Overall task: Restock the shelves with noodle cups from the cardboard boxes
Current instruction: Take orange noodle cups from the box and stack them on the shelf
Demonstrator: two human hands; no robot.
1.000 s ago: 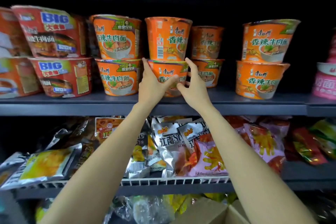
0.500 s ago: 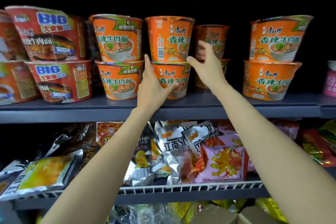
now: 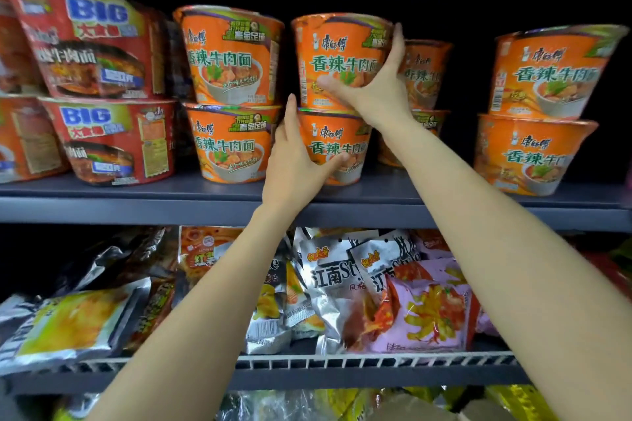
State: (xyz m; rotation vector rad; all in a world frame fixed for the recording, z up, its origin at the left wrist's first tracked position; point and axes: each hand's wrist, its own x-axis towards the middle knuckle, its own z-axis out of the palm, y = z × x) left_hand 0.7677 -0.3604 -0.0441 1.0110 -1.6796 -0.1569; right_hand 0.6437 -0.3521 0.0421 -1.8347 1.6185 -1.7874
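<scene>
The upper orange noodle cup (image 3: 337, 61) is gripped by the right hand (image 3: 374, 89), thumb across its front and fingers (image 3: 396, 44) curled round its right side. Directly beneath, upright on the shelf (image 3: 136, 205), the lower noodle cup (image 3: 337, 147) is held by the left hand (image 3: 294, 161). The stack's vertical axis looks to need squaring.

Light falls from the front onto my forearms and the fronts of the orange noodle cups (image 3: 342, 61), while the back of the shelf (image 3: 136, 207) and everything above the cups sinks into near black. The wide lens bends the shelf edge and tilts the red cups (image 3: 85, 41) at the left outward, and the far corners go soft and smeared. Foil snack bags (image 3: 328, 280) below catch small glints, and print is slightly blurred.
</scene>
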